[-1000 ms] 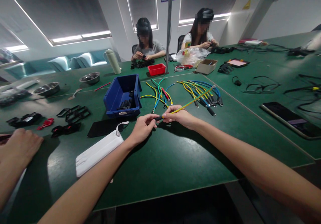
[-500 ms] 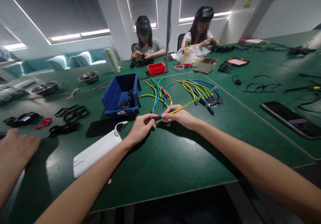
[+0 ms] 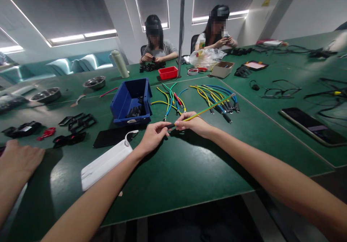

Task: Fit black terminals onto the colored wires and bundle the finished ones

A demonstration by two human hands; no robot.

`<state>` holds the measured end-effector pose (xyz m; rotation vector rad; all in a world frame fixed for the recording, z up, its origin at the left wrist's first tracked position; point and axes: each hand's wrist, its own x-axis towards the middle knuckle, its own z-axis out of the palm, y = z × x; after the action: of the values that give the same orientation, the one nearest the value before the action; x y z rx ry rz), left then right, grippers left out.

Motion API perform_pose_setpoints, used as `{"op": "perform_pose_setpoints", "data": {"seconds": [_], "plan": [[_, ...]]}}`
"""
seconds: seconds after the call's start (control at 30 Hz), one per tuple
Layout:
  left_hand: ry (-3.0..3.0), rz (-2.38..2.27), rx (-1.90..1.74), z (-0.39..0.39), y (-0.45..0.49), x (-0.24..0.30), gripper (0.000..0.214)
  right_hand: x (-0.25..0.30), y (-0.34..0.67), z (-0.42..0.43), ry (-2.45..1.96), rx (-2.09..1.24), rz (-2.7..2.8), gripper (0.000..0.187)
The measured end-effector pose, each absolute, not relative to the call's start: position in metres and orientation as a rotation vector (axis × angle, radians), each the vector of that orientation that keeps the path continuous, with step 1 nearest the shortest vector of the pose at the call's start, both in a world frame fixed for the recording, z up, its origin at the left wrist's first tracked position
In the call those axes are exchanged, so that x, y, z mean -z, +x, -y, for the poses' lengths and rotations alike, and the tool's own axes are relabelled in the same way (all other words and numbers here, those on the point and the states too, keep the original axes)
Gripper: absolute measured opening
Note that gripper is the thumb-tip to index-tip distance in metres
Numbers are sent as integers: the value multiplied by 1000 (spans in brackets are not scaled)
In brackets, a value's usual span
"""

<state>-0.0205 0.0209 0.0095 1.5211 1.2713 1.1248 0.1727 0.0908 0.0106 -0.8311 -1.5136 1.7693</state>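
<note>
A yellow-green wire (image 3: 210,108) stretches up to the right from between my hands, with a black sleeve (image 3: 171,125) at its near end. My left hand (image 3: 152,139) pinches that sleeve between thumb and fingers. Closed around the wire just beside the sleeve is my right hand (image 3: 193,124). Beyond my hands lie loose yellow, green and blue wires (image 3: 170,99) with metal lugs. Farther right, a spread of blue and yellow wires (image 3: 217,95) has black sleeves on the near ends. A blue bin (image 3: 118,108) behind my left hand contains black sleeves.
Left of my forearm are a white pouch (image 3: 104,164), a dark flat phone-like slab (image 3: 108,138) and black frames (image 3: 81,122). Another person's hand (image 3: 20,159) rests at the left edge. A phone (image 3: 311,126) and glasses (image 3: 282,90) lie right. Two people sit across the table.
My right hand has shifted slightly along the wire, showing more of the black sleeve. Across the table, the right-hand person has raised their hands. The view has moved slightly.
</note>
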Motion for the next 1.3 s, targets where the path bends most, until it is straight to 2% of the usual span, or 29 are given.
{"op": "perform_pose_setpoints", "data": {"seconds": [1.3], "plan": [[1528, -1206, -1094, -18, -17, -10, 36, -8, 172, -89, -801, -1713, 1574, 31]]}}
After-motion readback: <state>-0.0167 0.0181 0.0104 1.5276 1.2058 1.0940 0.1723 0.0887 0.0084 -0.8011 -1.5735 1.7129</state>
